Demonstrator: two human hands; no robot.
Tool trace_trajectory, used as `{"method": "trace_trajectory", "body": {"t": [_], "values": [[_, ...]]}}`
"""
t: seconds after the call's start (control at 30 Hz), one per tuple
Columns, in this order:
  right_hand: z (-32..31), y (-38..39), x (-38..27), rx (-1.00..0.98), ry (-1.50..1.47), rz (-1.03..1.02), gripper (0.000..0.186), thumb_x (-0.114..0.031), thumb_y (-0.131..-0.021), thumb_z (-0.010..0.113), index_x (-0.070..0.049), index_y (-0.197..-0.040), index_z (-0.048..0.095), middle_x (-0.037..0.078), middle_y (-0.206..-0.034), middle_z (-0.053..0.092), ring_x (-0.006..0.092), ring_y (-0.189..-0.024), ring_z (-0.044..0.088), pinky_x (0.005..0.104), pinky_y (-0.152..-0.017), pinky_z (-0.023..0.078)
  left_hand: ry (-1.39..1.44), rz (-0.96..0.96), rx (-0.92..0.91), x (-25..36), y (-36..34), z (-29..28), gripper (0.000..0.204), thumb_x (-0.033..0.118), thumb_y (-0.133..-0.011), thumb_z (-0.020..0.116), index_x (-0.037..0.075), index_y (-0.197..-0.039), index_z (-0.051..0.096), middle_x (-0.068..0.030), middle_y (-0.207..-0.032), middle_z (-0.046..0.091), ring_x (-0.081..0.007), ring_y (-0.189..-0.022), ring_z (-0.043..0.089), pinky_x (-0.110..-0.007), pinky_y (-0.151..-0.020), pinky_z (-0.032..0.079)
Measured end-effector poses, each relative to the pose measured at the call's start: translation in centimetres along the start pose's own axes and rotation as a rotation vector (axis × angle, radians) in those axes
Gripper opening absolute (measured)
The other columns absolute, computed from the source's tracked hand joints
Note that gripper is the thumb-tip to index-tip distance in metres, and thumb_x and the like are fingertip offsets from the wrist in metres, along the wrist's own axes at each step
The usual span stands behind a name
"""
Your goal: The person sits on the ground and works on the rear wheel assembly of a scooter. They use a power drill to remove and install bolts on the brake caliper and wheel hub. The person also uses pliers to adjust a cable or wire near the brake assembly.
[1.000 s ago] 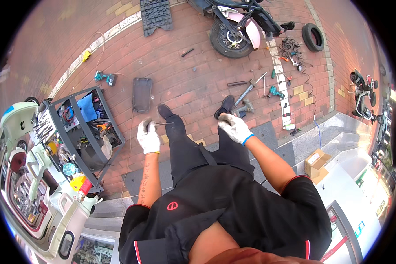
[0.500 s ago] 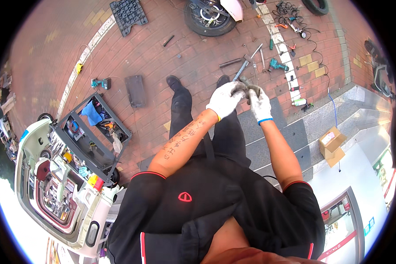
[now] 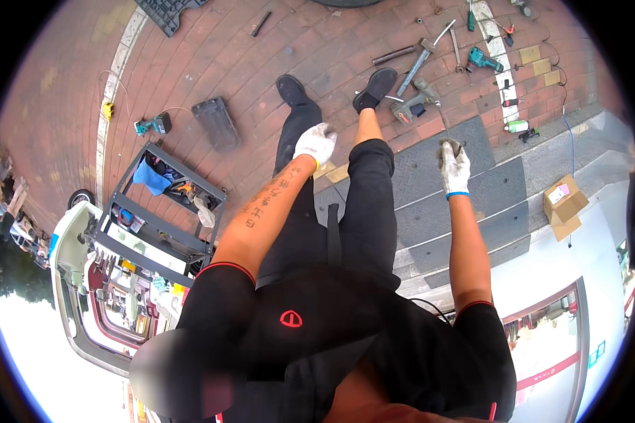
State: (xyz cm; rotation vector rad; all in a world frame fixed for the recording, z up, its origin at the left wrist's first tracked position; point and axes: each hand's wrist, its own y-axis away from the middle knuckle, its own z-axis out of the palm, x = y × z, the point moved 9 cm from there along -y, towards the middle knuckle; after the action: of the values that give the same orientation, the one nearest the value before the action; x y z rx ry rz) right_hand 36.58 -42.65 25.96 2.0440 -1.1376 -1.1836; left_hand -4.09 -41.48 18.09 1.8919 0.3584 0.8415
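My left hand [image 3: 314, 146], in a white glove, is over my left leg with its fingers curled; anything inside it is hidden. My right hand [image 3: 454, 168], also gloved, is out to the right of my right leg, above dark ribbed plates [image 3: 430, 222], closed around a small dark item too unclear to name. Ahead of my feet on the brick paving lie a hammer [image 3: 416, 65], a dark bar [image 3: 394, 54], a wrench [image 3: 456, 51], a teal drill [image 3: 484, 60] and a bulky grey power tool [image 3: 405, 111]. A dark rectangular tray [image 3: 216, 124] lies left of my left foot.
On the left stand a grey tool cart [image 3: 120, 242] and a cream scooter [image 3: 67, 282], with another drill [image 3: 152, 125] nearby. A tyre [image 3: 346, 2] is at the top edge. Stone steps and a cardboard box [image 3: 564, 208] are at the right.
My hands, together half a second ago, have separated, left leftward and right rightward. The ground ahead has shifted upward in view, and bare skin on my right lower leg now shows.
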Motion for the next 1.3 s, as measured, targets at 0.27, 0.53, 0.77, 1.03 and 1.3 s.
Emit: {"method": "trace_trajectory", "body": {"t": [0.27, 0.53, 0.77, 1.03, 1.3], "values": [[7.8, -7.0, 9.2, -0.052, 0.678, -0.321, 0.017, -0.023, -0.098, 0.065, -0.013, -0.109, 0.073, 0.015, -0.108, 0.074, 0.0359, -0.096, 0.071, 0.0431, -0.085, 0.056, -0.236, -0.029, -0.148, -3.9, -9.3, 10.2, 0.030, 0.027, -0.095, 0.057, 0.013, -0.115, 0.074, -0.0133, -0.117, 0.073, -0.0335, -0.113, 0.067, -0.044, -0.096, 0.052], [13.4, -6.7, 22.6, -0.360, 0.607, -0.052, 0.025, -0.021, -0.098, 0.062, -0.008, -0.116, 0.073, 0.017, -0.117, 0.072, 0.0356, -0.112, 0.068, 0.0412, -0.097, 0.053, -0.309, -0.103, -0.475, -3.9, -8.9, 19.9, 0.038, 0.031, -0.094, 0.057, 0.015, -0.125, 0.073, -0.0140, -0.116, 0.074, -0.0338, -0.115, 0.067, -0.045, -0.099, 0.052], [14.7, -8.1, 27.3, -0.452, 0.366, 0.161, 0.027, -0.018, -0.097, 0.063, -0.005, -0.119, 0.072, 0.016, -0.119, 0.073, 0.0311, -0.112, 0.070, 0.0374, -0.098, 0.053, -0.456, -0.078, -0.366, -2.4, -10.7, 19.8, 0.030, 0.031, -0.094, 0.058, 0.013, -0.110, 0.074, -0.0138, -0.111, 0.074, -0.0336, -0.107, 0.070, -0.046, -0.093, 0.054], [15.5, -11.4, 23.1, -0.250, 0.743, 0.029, 0.019, -0.023, -0.091, 0.069, -0.011, -0.106, 0.075, 0.014, -0.108, 0.074, 0.0337, -0.103, 0.070, 0.0427, -0.091, 0.055, -0.542, -0.135, -0.160, -2.8, -13.4, 20.0, 0.025, 0.031, -0.096, 0.058, 0.011, -0.101, 0.072, -0.0141, -0.109, 0.074, -0.0316, -0.100, 0.073, -0.046, -0.088, 0.056], [17.7, -17.5, 23.8, -0.090, 0.782, 0.168, 0.030, -0.036, -0.092, 0.062, -0.012, -0.106, 0.074, 0.017, -0.110, 0.074, 0.0374, -0.105, 0.070, 0.0482, -0.092, 0.055, -0.497, -0.319, 0.048, -4.7, -21.3, 18.3, 0.028, 0.032, -0.098, 0.055, 0.011, -0.104, 0.072, -0.0132, -0.108, 0.074, -0.0317, -0.102, 0.073, -0.045, -0.088, 0.056]]}}
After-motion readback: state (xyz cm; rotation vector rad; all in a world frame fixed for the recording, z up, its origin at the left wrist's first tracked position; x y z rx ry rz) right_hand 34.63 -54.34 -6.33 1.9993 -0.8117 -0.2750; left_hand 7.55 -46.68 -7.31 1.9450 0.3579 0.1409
